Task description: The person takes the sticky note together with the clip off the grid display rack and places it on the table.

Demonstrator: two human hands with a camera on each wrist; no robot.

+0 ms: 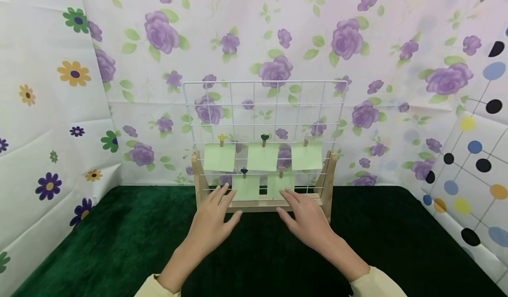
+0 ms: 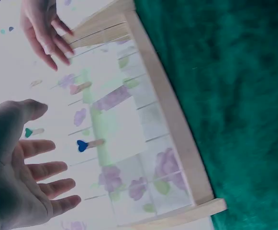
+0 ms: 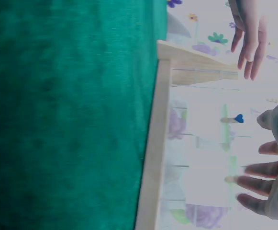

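Note:
A white wire grid (image 1: 254, 124) stands upright in a wooden base (image 1: 254, 208). Three pale green paper notes hang in its upper row: a left note (image 1: 219, 158), a middle note (image 1: 263, 158) and a right note (image 1: 307, 156). Below them hang two more, a lower left note (image 1: 246, 188) and a lower right note (image 1: 281, 186). Small wooden clips, such as the dark blue heart clip (image 2: 83, 145), pin them. My left hand (image 1: 212, 219) hovers before the lower left corner, fingers spread and holding nothing. Mirroring it, my right hand (image 1: 307, 219) is open by the lower right note.
A dark green cloth (image 1: 119, 244) covers the table. Behind the rack hangs a purple-flowered sheet (image 1: 158, 67). Side sheets with daisies (image 1: 35, 133) and coloured dots (image 1: 476, 164) close off left and right.

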